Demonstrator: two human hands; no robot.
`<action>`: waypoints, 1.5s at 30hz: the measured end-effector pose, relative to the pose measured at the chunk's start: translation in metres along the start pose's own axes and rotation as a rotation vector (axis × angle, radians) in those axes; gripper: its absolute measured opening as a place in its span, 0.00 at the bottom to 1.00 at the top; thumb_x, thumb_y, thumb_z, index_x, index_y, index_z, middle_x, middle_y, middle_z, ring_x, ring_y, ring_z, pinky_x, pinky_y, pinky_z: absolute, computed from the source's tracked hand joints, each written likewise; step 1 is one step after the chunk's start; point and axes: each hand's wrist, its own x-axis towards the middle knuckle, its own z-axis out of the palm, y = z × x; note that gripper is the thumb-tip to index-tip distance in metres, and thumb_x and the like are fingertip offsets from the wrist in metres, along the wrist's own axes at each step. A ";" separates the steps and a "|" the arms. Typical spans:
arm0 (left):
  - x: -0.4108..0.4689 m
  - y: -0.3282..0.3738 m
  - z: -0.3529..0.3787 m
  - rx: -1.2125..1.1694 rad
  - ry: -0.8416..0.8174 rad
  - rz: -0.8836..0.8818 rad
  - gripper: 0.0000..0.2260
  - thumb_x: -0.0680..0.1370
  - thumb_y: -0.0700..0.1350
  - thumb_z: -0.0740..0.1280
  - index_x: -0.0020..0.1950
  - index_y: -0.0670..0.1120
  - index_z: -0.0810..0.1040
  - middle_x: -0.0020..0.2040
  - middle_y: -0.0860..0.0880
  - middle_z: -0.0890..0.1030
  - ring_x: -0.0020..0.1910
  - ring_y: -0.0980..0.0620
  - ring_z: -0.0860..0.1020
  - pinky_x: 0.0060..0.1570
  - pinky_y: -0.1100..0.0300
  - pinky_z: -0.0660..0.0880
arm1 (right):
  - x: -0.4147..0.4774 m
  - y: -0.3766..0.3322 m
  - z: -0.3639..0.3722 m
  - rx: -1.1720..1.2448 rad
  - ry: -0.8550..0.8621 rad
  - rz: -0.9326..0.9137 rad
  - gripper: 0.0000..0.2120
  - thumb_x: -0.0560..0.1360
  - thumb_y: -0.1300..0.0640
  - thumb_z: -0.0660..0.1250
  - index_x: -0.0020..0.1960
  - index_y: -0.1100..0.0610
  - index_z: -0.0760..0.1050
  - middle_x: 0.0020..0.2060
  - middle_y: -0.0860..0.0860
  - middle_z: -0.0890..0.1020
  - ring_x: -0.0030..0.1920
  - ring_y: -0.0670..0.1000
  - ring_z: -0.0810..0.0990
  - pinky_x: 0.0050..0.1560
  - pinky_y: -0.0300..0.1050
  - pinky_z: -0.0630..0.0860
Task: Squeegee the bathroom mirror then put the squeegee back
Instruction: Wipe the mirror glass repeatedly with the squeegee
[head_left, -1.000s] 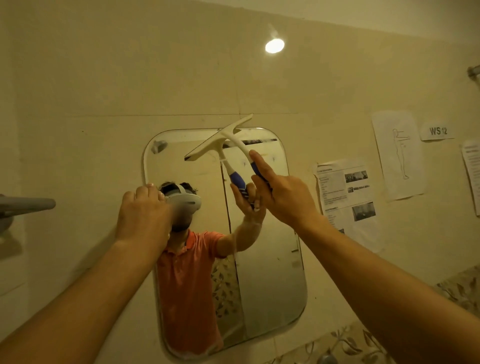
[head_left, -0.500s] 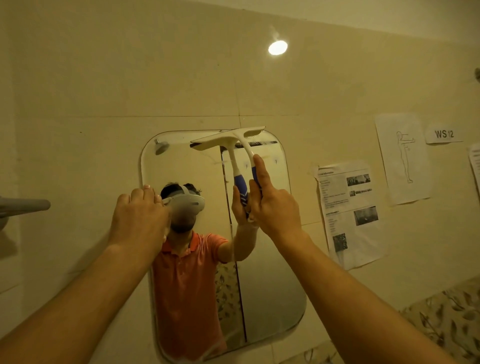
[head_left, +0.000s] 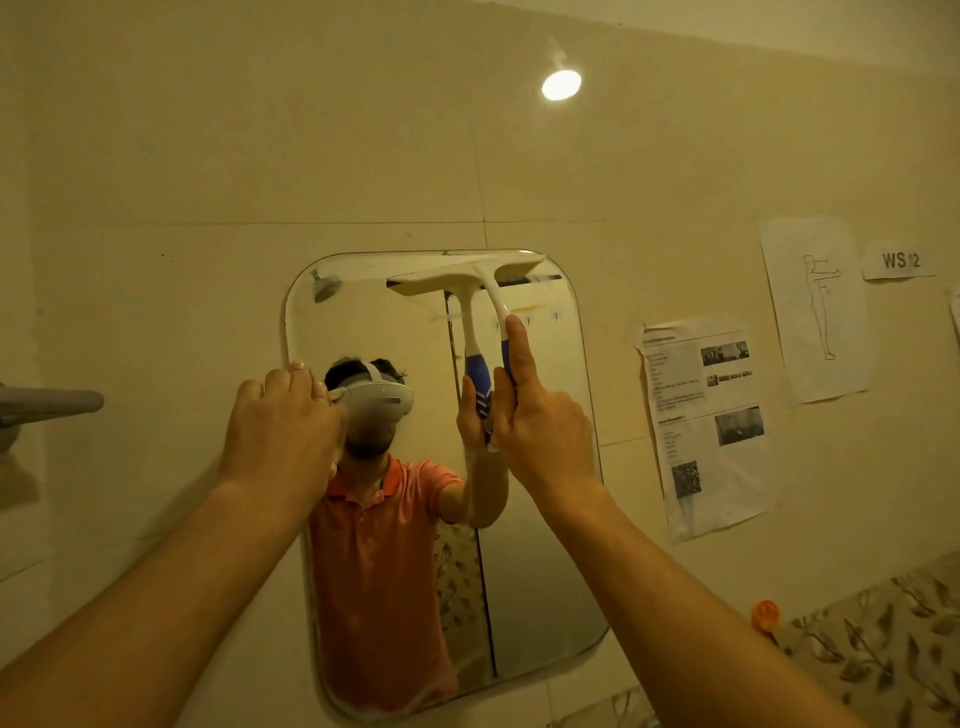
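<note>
A rounded rectangular mirror (head_left: 540, 545) hangs on the tiled wall. A white squeegee (head_left: 470, 276) with a blue grip lies level against the glass at the mirror's top right edge. My right hand (head_left: 540, 426) grips its handle, forefinger stretched up along the neck. My left hand (head_left: 283, 423) rests on the mirror's left edge with fingers curled over the rim. The mirror reflects a person in an orange shirt and the squeegee's handle.
A grey bar (head_left: 49, 402) juts from the wall at the left. Printed papers (head_left: 704, 431) and a figure drawing (head_left: 818, 312) are taped right of the mirror. An orange object (head_left: 766, 613) sits near floral tiles (head_left: 883, 649) at the lower right.
My right hand has turned the squeegee from a slant to level and raised its blade to the mirror's top edge. My left hand stays on the left rim.
</note>
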 end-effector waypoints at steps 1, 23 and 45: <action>0.001 0.000 0.001 0.002 -0.001 -0.005 0.25 0.79 0.57 0.65 0.74 0.49 0.68 0.73 0.43 0.67 0.68 0.47 0.69 0.64 0.55 0.68 | -0.008 0.001 0.001 0.018 -0.001 0.006 0.31 0.82 0.37 0.42 0.80 0.42 0.34 0.27 0.45 0.69 0.23 0.45 0.70 0.24 0.37 0.70; 0.003 0.002 -0.001 -0.012 -0.029 -0.044 0.29 0.79 0.56 0.65 0.77 0.46 0.65 0.76 0.43 0.65 0.69 0.46 0.68 0.64 0.55 0.67 | -0.054 0.009 -0.014 0.175 0.071 0.020 0.28 0.83 0.38 0.44 0.78 0.32 0.34 0.26 0.44 0.69 0.24 0.45 0.70 0.25 0.44 0.74; 0.003 0.003 0.000 -0.007 -0.020 -0.045 0.30 0.78 0.58 0.67 0.76 0.47 0.66 0.75 0.43 0.66 0.69 0.46 0.68 0.65 0.54 0.68 | 0.002 -0.002 -0.020 0.170 0.098 0.207 0.30 0.85 0.44 0.50 0.81 0.42 0.37 0.29 0.46 0.71 0.27 0.46 0.72 0.30 0.44 0.77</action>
